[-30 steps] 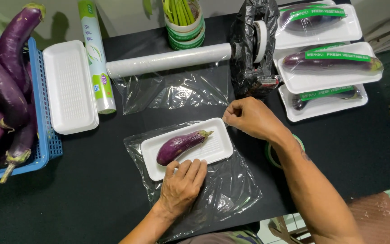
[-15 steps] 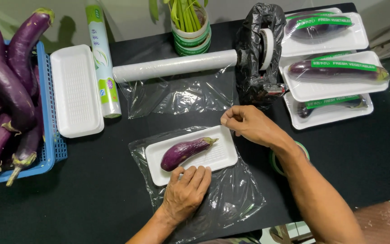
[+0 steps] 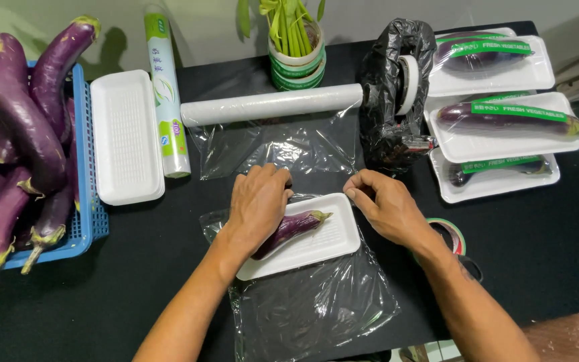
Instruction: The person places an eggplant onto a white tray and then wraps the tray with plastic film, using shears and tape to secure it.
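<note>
On the table (image 3: pixel 135 268), left hand (image 3: pixel 257 204) now covers eggplant (image 3: pixel 296 226).

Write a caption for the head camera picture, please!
Two hands on a white tray holding a purple eggplant.

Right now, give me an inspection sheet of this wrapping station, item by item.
Surface: black table.
Job's things: small eggplant on white foam tray, over a plastic film sheet.
Clutter: film roll, boxed wrap roll, empty foam tray, blue basket of eggplants, three wrapped trays, tape dispenser.
Grippers: left hand resting on the eggplant; right hand at the tray's far corner.
Cables: nothing seen.
Surroundings: potted green stalks, pale wall.
</note>
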